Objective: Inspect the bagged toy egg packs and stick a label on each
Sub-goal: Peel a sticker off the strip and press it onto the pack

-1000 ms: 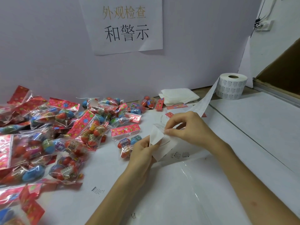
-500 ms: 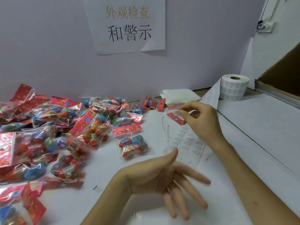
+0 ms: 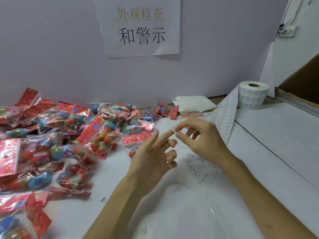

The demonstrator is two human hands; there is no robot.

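Head view: both hands meet over the middle of the worktop (image 3: 276, 149).
Right hand (image 3: 198, 137): thumb and forefinger pinch a small label (image 3: 173, 130); the other fingers are loosely bent.
Left hand (image 3: 153, 152): forefinger stretched out with its tip at the label, thumb straight, the other three fingers loosely curled, gripping nothing.
Packs (image 3: 57, 135): heaped along the worktop's left edge and toward its far edge.
Lone pack (image 3: 136, 138): flat just beyond the left hand, partly hidden by it.
Roll (image 3: 252, 94): upright at the far right corner.
Strip (image 3: 226, 116): runs from the roll down behind the right hand.
Tissue (image 3: 193, 103): folded, at the far edge between packs and roll.
Sign (image 3: 140, 26): on the wall above the far edge.
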